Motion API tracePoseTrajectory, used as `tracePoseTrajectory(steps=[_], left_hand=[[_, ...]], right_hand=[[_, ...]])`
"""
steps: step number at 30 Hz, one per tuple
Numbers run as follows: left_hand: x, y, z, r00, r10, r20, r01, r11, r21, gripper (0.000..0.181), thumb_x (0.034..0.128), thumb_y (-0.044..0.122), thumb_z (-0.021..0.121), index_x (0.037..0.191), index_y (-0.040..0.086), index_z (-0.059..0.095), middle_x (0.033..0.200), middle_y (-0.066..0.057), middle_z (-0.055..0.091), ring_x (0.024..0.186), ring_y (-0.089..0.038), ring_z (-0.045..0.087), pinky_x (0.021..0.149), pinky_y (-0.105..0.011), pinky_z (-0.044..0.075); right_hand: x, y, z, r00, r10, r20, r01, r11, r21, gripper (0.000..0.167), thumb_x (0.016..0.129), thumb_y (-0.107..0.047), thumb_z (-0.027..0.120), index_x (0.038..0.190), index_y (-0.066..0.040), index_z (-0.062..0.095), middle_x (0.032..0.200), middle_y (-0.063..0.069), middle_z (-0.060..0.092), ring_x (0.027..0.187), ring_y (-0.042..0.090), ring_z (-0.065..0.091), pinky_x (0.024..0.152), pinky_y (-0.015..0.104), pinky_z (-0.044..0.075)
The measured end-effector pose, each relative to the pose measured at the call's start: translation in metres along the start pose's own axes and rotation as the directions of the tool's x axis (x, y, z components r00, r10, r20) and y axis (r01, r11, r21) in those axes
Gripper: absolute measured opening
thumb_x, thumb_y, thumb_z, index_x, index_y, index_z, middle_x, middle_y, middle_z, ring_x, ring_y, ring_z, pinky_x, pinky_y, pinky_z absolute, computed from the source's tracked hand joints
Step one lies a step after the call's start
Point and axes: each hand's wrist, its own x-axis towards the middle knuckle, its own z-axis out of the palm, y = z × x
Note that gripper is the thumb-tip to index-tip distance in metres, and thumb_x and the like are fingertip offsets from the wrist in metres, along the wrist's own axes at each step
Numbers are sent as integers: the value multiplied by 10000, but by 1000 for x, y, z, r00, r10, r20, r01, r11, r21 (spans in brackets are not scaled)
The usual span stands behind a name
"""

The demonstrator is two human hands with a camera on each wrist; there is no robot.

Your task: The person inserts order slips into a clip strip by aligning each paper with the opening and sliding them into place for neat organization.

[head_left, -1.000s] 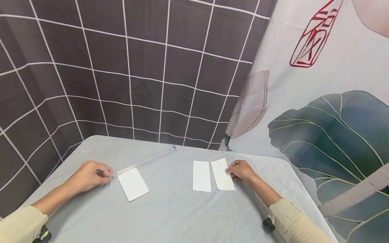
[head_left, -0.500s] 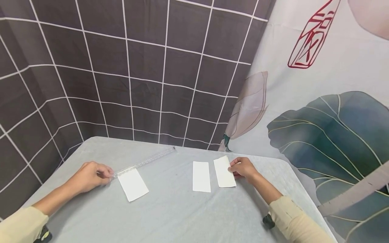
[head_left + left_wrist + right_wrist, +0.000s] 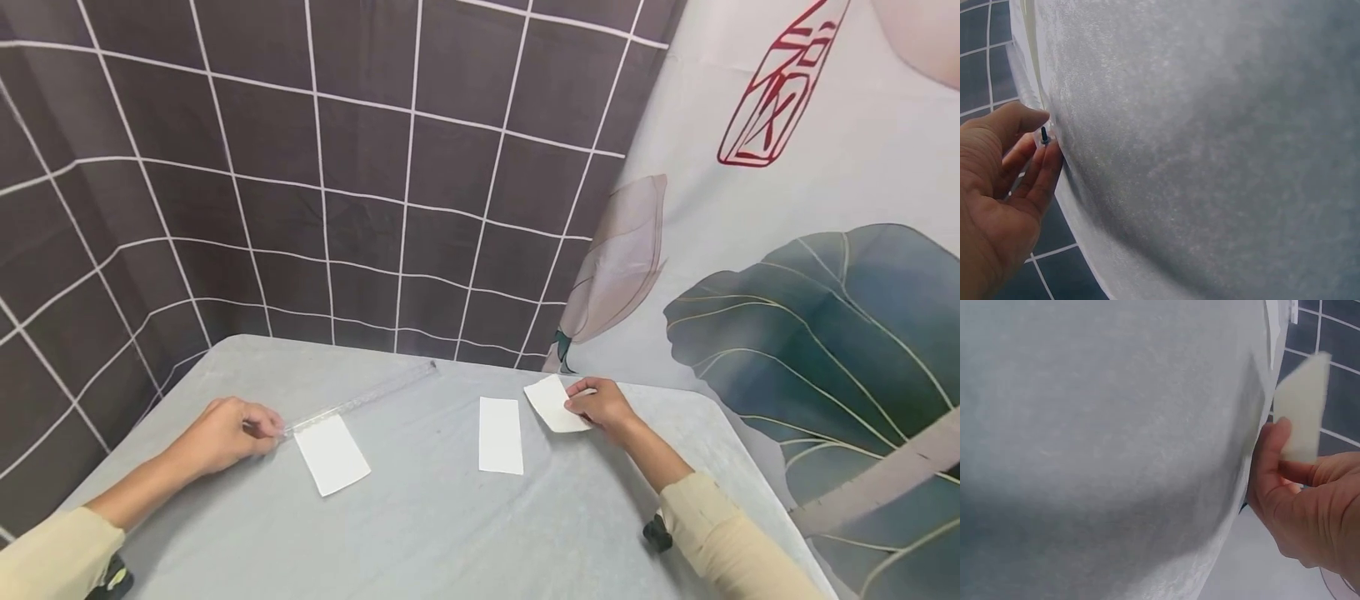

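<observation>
In the head view my left hand pinches the near-left end of a clear ruler, which lies slantwise on the table. The left wrist view shows the ruler's end between thumb and fingers. Just below the ruler, touching or nearly touching it, lies a white paper slip. At the right my right hand pinches a second paper slip by its right side. That slip is tilted; in the right wrist view the slip stands up past the thumb. A third white slip lies flat to its left.
The table has a light grey cloth and rounded far corners. Behind it hangs a dark curtain with white grid lines. A white curtain with lotus print hangs at the right, close to the table's edge.
My right hand has raised and tilted its paper slip, shifting it slightly away and to the right of the flat slip. The left hand, the ruler and the other slips have stayed put.
</observation>
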Motion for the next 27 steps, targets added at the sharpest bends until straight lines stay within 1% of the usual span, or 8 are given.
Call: tracePoseTrajectory(steps=[3, 5, 7, 11, 14, 19, 21, 27], left_hand=[[4, 1, -1, 1000, 13, 3, -13, 1000, 0, 196, 778, 47, 978, 764, 177, 832, 1017, -68, 876, 905, -57, 780, 794, -209, 618], [5, 1, -1, 1000, 15, 8, -15, 1000, 1, 188, 775, 43, 977, 768, 171, 838, 1016, -68, 876, 905, -4, 754, 793, -206, 617], [5, 1, -2, 1000, 13, 11, -13, 1000, 2, 189, 774, 42, 978, 767, 171, 840, 1013, -68, 876, 901, 9, 746, 790, -205, 615], [5, 1, -1, 1000, 6, 10, -6, 1000, -1, 201, 781, 55, 982, 765, 190, 834, 1017, -65, 876, 907, -103, 801, 802, -210, 618], [4, 1, 0, 1000, 2, 9, -2, 1000, -8, 205, 785, 53, 984, 763, 185, 829, 1019, -71, 875, 921, -150, 813, 811, -211, 628], [2, 0, 0, 1000, -5, 11, 5, 1000, -18, 209, 778, 28, 979, 755, 172, 830, 1005, -67, 873, 902, 27, 732, 796, -196, 627], [2, -1, 0, 1000, -1, 9, 1, 1000, -16, 204, 776, 26, 976, 757, 170, 832, 1001, -62, 872, 902, 76, 697, 793, -195, 624], [3, 0, 0, 1000, 4, 3, -4, 1000, -5, 199, 775, 26, 975, 760, 166, 834, 996, -59, 872, 907, 78, 694, 794, -196, 627]], right_hand=[[2, -2, -1, 1000, -18, 11, 17, 1000, 18, 263, 1001, 13, 748, 1249, 86, 702, 782, -26, 626, 659, 80, 480, 581, 205, 412], [4, -3, 0, 999, -22, 28, 21, 999, 28, 277, 1007, 5, 751, 1267, 87, 702, 795, -31, 642, 665, 73, 498, 583, 202, 429], [5, -4, 2, 998, -34, 50, 32, 999, 38, 295, 1016, -9, 751, 1288, 90, 697, 853, -7, 688, 704, 79, 546, 613, 204, 470], [8, -9, 6, 995, -69, 75, 65, 997, 51, 315, 1030, -27, 751, 1319, 87, 696, 1011, 81, 778, 811, 94, 648, 693, 212, 550], [10, -12, 10, 991, -94, 94, 89, 994, 59, 324, 1033, -22, 752, 1330, 92, 696, 1064, 136, 811, 817, 91, 660, 692, 211, 543], [15, -17, 21, 985, -118, 124, 111, 992, 62, 324, 1034, -18, 759, 1333, 93, 702, 1144, 201, 834, 825, 77, 662, 692, 209, 516], [16, -19, 24, 985, -120, 125, 113, 992, 61, 320, 1036, -25, 763, 1334, 81, 710, 1179, 217, 833, 847, 79, 682, 716, 205, 535], [22, -27, 33, 984, -124, 128, 116, 991, 72, 324, 1026, -26, 782, 1330, 71, 727, 1162, 209, 835, 868, 98, 704, 739, 208, 556]])
